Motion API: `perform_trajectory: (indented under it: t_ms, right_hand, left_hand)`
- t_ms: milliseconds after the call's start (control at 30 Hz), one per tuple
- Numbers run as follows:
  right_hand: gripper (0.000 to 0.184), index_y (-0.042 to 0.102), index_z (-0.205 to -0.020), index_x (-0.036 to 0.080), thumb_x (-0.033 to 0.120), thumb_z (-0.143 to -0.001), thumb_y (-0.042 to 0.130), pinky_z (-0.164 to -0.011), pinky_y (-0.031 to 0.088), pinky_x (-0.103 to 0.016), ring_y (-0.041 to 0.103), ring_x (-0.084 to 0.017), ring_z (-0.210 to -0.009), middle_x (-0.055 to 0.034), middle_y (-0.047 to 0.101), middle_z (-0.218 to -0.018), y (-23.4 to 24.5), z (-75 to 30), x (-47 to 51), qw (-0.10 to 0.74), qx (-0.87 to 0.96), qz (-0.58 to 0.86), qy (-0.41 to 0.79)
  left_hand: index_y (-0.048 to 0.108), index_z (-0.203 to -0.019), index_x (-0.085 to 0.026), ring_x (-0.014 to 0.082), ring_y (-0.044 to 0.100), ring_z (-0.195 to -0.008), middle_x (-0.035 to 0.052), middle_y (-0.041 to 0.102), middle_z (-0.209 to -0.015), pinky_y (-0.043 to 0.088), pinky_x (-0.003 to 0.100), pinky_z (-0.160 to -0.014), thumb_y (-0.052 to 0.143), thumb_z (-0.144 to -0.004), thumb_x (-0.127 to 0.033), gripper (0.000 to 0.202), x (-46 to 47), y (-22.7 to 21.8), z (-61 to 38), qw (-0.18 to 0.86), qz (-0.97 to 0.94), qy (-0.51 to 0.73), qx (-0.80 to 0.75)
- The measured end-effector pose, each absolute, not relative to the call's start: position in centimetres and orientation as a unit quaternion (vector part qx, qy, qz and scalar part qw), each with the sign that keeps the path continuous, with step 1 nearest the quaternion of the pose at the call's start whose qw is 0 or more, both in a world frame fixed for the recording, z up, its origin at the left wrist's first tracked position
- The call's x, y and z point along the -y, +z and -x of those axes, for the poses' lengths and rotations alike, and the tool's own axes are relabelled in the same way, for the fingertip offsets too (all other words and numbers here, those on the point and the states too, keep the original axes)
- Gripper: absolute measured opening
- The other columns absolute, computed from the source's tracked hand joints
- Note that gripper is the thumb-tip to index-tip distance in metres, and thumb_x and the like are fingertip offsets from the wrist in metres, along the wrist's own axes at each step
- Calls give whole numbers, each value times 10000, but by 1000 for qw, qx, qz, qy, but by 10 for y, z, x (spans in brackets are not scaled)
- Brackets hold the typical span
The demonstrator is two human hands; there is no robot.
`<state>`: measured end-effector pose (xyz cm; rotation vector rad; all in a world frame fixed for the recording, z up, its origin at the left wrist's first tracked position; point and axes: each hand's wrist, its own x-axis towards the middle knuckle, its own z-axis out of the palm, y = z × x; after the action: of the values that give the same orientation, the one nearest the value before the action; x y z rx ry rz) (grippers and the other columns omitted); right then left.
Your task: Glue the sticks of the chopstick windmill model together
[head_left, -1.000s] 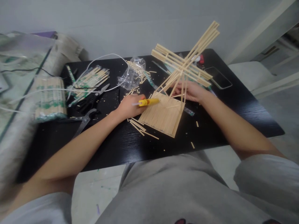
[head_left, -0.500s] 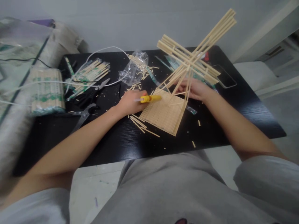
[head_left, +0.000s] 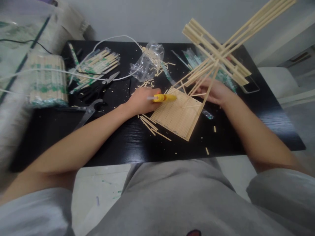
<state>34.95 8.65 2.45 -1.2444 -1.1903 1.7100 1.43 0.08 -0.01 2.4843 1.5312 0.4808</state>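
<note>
My left hand (head_left: 144,101) is closed around a yellow hot glue gun (head_left: 164,98), with a clear glue stick poking out of its back end. Its nozzle end points over a flat base (head_left: 176,114) of light wooden sticks laid side by side. From that base rises a windmill-like model (head_left: 222,54) of sticks, with crossed blades high above the table. My right hand (head_left: 214,91) is behind the model's thin legs, fingers bent and closed on its lower sticks. Its fingertips are partly hidden.
The black table (head_left: 128,147) carries loose cut sticks (head_left: 149,124), scissors (head_left: 103,87), pliers (head_left: 90,111) and a crumpled clear bag (head_left: 145,67). A wrapped chopstick pack (head_left: 48,80) lies left, more wrapped chopsticks (head_left: 100,64) behind. A white cable (head_left: 83,74) loops across; a phone (head_left: 251,86) lies far right.
The camera view has shifted, and the model's crossed blades appear farther right and higher. Both hands keep their hold, the left on the glue gun, the right at the model's lower sticks.
</note>
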Motion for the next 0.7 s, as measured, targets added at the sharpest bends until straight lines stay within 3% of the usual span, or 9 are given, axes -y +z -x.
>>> perform_trajectory:
  t_ms: [200, 500, 700]
  right_hand:
    - [368, 752, -979, 181, 1, -1235, 558, -861, 700, -286, 684, -147, -718, -34, 727, -802, 29, -348, -82, 347, 449, 475, 672]
    - [382, 785, -951, 188, 14, -1232, 595, -886, 695, -327, 668, -168, -729, -44, 731, -806, 27, -348, -83, 363, 445, 468, 672]
    - [406, 786, -1017, 185, -3, -1264, 525, -876, 686, -288, 696, -155, -732, -11, 686, -768, 30, -346, -81, 354, 447, 487, 661]
  left_hand:
    - [780, -1084, -269, 306, 777, -972, 74, 812, -985, 534, 414, -857, 674, -1018, -406, 186, 2, 5, -16, 104, -836, 159, -515]
    - [788, -1123, -258, 309, 771, -989, 81, 802, -1002, 531, 421, -886, 671, -1029, -371, 188, 1, 4, -16, 100, -838, 147, -515]
    - [766, -1107, -253, 312, 761, -966, 80, 762, -968, 513, 432, -898, 709, -1016, -377, 164, 1, 4, -16, 118, -831, 151, -521]
